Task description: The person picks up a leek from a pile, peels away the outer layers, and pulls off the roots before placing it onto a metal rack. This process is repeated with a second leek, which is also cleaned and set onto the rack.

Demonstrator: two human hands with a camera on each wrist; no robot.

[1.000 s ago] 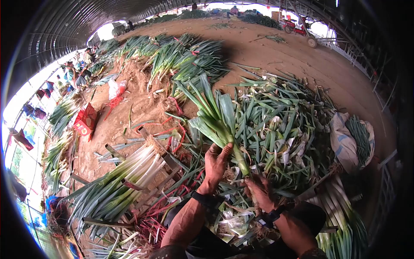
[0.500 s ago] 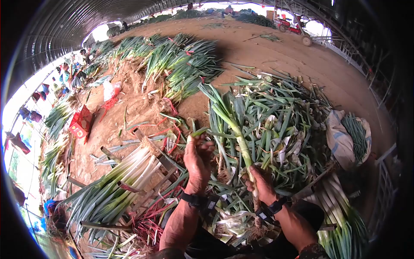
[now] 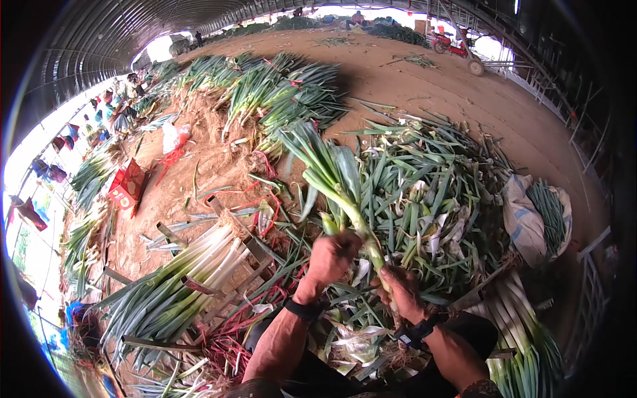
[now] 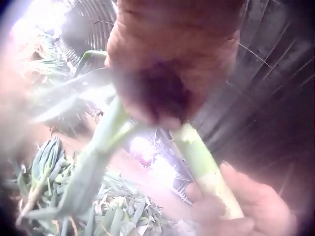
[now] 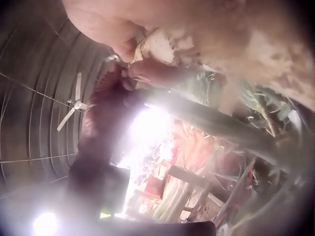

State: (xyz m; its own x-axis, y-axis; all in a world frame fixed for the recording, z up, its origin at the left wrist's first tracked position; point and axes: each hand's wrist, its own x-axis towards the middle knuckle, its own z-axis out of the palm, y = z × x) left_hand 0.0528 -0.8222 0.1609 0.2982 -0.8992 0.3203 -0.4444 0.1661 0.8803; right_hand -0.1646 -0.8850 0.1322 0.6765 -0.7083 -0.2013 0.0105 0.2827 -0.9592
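Note:
A thick green onion (image 3: 355, 212) slants up and away from me in the head view, its leaves fanned at the top. My right hand (image 3: 403, 292) grips its pale lower stem, with the roots hanging below. Curled beside the middle of the stalk, my left hand (image 3: 335, 255) pinches a peeled-back outer leaf (image 3: 328, 223). In the left wrist view that left hand (image 4: 172, 64) fills the top, blurred, and the right hand's fingers (image 4: 256, 196) wrap the stem beneath it. The right wrist view is washed out by glare.
A heap of leaf trimmings (image 3: 431, 205) lies ahead. Cleaned green onions (image 3: 192, 265) rest on a wooden rack (image 3: 249, 278) at left, near red ties (image 3: 232, 331). More bundles (image 3: 524, 325) lie at right, beside a white sack (image 3: 521, 212). Farther off are onion piles (image 3: 285, 93) and a red bag (image 3: 128, 186).
My left hand let go of the stalk, moved left with a strip of leaf, then came back to the stalk. The right hand kept its grip while the onion's tilt shifted.

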